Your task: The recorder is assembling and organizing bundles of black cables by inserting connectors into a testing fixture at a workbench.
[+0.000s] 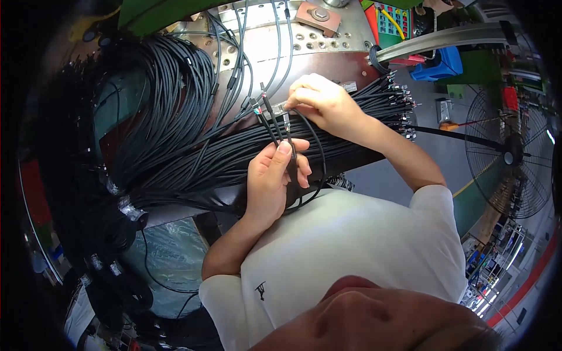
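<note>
Thumb and fingers of my left hand are closed round a few black cables, whose stripped or connector ends point up and away from me. Coloured wires show at one of those ends. Just to the right, my right hand pinches with its fingertips at a black cable, which loops down beside my left hand. Its exact end between the fingertips is hidden. A thick bundle of black cables lies across the bench beneath both hands.
More cable bundles are heaped on the left and hang off the bench. At the back stands a metal plate with holes. A blue container and a large fan are on the right. Cable ends stick out at the bench's right.
</note>
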The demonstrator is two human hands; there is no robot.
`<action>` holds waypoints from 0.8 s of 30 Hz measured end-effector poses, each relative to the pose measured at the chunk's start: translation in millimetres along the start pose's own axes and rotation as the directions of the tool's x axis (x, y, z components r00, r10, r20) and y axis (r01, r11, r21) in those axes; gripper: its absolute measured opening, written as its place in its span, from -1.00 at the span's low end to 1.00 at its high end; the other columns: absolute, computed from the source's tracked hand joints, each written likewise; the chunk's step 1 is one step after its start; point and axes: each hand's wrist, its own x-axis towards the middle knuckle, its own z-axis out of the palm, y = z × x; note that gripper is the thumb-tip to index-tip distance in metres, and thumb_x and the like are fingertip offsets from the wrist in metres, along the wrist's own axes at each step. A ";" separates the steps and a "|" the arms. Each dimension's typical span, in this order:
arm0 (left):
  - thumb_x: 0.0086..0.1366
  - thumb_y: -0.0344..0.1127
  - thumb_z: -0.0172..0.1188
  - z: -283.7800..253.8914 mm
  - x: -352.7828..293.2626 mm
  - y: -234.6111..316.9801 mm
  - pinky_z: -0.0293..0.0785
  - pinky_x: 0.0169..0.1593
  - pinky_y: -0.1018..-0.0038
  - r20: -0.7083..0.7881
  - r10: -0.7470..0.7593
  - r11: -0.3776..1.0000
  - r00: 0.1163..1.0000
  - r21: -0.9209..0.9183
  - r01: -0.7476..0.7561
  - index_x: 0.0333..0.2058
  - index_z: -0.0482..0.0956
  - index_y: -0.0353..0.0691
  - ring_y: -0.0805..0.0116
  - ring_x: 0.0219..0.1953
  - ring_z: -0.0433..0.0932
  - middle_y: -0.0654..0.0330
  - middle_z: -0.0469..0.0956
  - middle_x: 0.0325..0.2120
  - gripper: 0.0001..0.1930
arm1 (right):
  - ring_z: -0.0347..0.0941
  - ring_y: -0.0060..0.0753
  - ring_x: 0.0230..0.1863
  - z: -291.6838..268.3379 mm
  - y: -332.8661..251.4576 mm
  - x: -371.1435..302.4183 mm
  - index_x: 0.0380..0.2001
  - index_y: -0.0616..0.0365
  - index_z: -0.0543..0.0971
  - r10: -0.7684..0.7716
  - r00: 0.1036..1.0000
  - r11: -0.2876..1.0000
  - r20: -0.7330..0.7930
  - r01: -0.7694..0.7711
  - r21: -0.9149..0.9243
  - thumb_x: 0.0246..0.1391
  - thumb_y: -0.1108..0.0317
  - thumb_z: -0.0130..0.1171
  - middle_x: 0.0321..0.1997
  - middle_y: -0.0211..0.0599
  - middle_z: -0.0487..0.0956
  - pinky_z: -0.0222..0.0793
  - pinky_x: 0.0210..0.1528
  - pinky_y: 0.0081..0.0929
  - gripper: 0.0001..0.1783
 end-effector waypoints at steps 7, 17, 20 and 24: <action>0.40 -0.21 -0.08 11.1 6.9 6.9 0.47 -0.33 0.62 0.029 -0.177 0.982 0.984 0.069 0.175 -0.14 0.47 -0.42 0.49 -0.52 0.52 0.08 0.57 -0.41 -0.67 | 0.51 -0.30 -0.27 -29.2 -21.3 0.9 -0.29 0.22 0.52 -0.398 0.908 0.820 0.128 0.415 -0.395 -0.23 0.39 0.14 -0.25 -0.27 0.51 0.49 -0.28 -0.46 -0.68; 0.40 -0.34 -0.10 6.8 5.6 12.9 0.49 -0.21 0.56 0.085 -0.164 0.965 0.983 0.221 0.142 -0.21 0.47 -0.43 0.43 -0.39 0.56 0.05 0.58 -0.38 -0.75 | 0.45 -0.44 -0.31 -29.2 -26.2 -8.6 -0.33 0.14 0.50 -0.511 0.858 0.758 0.044 0.474 -0.448 -0.18 0.34 0.16 -0.33 -0.40 0.46 0.42 -0.26 -0.48 -0.74; 0.38 -0.42 -0.13 -1.8 -8.7 5.4 0.48 -0.13 0.52 0.055 0.229 0.748 0.972 0.629 -0.212 -0.05 0.45 -0.48 0.43 -0.29 0.56 0.04 0.58 -0.28 -0.71 | 0.48 -0.34 -0.35 -35.0 -9.4 -15.6 -0.40 0.16 0.46 -0.410 0.911 0.779 -0.054 0.318 -0.540 -0.20 0.39 0.13 -0.38 -0.31 0.49 0.44 -0.28 -0.43 -0.80; 0.38 -0.42 -0.14 6.6 -0.7 24.2 0.50 -0.20 0.51 0.048 0.483 0.748 0.875 0.496 -0.440 0.17 0.26 -0.33 0.37 -0.35 0.59 0.00 0.60 -0.35 -0.61 | 0.52 -0.25 -0.35 -19.0 11.2 -17.3 -0.39 0.16 0.51 -0.112 0.966 0.975 -0.232 0.062 -0.211 -0.14 0.45 0.23 -0.30 -0.34 0.61 0.44 -0.27 -0.41 -0.83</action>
